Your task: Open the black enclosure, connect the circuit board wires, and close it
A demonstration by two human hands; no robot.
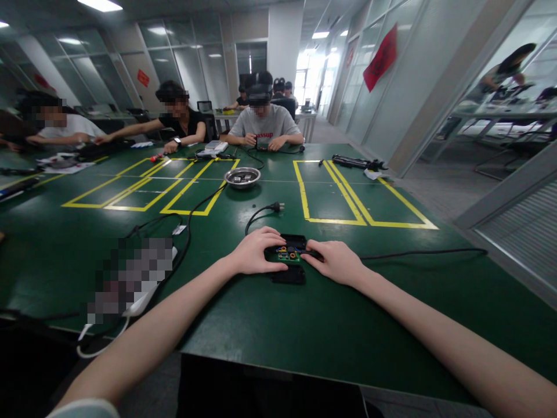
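A small green circuit board (287, 256) with round copper-coloured coils lies on the table right in front of me. Behind it sits one black plastic case half (296, 238), and the other case half (292, 276) lies on the near side. My left hand (256, 251) curls round the board's left end, fingers at the far edge and thumb at the near edge. From the right, my right hand (340, 262) pinches the black cable (413, 253) close to where it meets the board. The fingers partly hide that joint.
Beyond my hands are a black plug (275, 206) on a cord and a metal bowl (242, 177) of small parts. A white power strip (143, 293) lies at left among cables. Yellow tape (335, 221) marks the green table (243, 325). Several people sit across it.
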